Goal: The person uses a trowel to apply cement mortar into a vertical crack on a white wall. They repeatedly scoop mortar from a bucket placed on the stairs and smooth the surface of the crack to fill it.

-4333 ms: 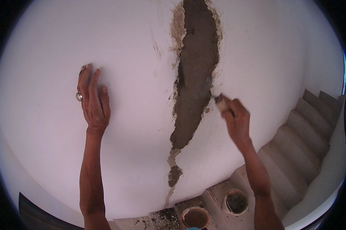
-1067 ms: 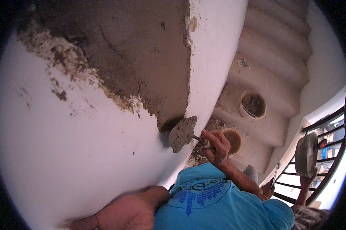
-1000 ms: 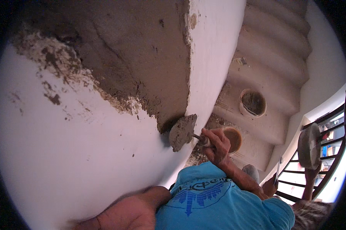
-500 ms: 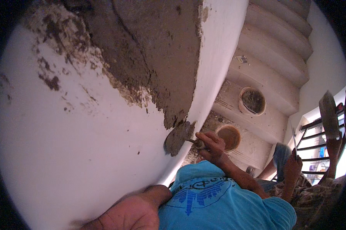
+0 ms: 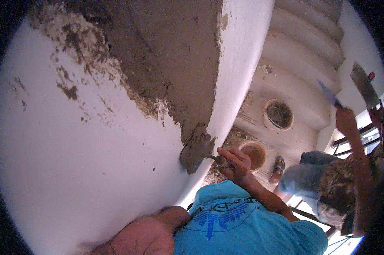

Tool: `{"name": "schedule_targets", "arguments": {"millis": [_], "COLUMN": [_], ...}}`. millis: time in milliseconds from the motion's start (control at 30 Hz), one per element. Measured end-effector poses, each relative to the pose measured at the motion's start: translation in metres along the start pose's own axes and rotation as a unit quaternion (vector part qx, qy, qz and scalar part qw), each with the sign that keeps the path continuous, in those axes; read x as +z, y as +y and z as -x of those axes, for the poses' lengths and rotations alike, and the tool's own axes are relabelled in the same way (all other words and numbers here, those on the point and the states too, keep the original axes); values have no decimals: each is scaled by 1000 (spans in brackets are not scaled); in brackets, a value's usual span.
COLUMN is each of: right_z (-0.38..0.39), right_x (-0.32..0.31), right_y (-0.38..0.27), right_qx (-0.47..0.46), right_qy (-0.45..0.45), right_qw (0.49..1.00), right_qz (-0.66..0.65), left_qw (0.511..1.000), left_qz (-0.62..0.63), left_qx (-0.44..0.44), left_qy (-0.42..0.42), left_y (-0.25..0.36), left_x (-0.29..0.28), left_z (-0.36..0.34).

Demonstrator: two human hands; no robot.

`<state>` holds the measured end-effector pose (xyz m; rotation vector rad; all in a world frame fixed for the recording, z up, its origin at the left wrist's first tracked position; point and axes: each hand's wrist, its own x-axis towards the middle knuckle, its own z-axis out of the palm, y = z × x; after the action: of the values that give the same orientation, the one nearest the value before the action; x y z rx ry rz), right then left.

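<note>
My right hand point(image 5: 238, 163) is closed round the handle of a trowel point(image 5: 187, 163). The rounded blade, smeared with wet grey mortar, lies against the white wall point(image 5: 94, 182). Its blade sits at the lower tip of a broad mortar patch point(image 5: 166, 55), near the wall's right edge. What looks like my left hand point(image 5: 145, 233) shows large at the bottom, beside my blue shirt point(image 5: 226, 216) and close to the wall. Its fingers are out of sight, so I cannot tell whether it grips anything.
Two buckets stand on the stairs to the right: one with grey mortar point(image 5: 266, 121), one with brownish liquid point(image 5: 264, 161). A co-worker at the right holds a pale-bladed tool point(image 5: 328, 93) and a flat, broad-bladed tool point(image 5: 364, 85). A sandalled foot point(image 5: 278, 168) rests near the buckets. Behind is a dark railing point(image 5: 362, 134).
The trowel has barely shifted at the patch's tip. The co-worker's legs have come leftward into view, and the hand with the pale-bladed tool has risen. My hands stay nearly where they were.
</note>
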<state>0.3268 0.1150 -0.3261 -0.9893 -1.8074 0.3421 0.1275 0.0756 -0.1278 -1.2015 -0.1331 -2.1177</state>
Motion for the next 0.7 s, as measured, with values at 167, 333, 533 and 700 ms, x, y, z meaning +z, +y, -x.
{"name": "schedule_targets", "arguments": {"millis": [167, 333, 533, 700], "right_z": [5, -21, 13, 3], "right_x": [-12, -6, -9, -23], "right_y": [3, -10, 7, 3], "right_qx": [4, -8, -14, -16], "right_qy": [-22, 43, -48, -13], "right_qw": [1000, 999, 999, 1000], "right_qz": [-21, -19, 10, 9], "left_qw": [996, 996, 992, 986], "left_qz": [-91, -69, -118, -163], "left_qx": [10, 20, 18, -3], "left_qy": [-19, 44, 32, -34], "left_y": [-4, -7, -10, -11], "left_x": [3, -4, -7, -17], "left_z": [-8, 3, 1, 10]}}
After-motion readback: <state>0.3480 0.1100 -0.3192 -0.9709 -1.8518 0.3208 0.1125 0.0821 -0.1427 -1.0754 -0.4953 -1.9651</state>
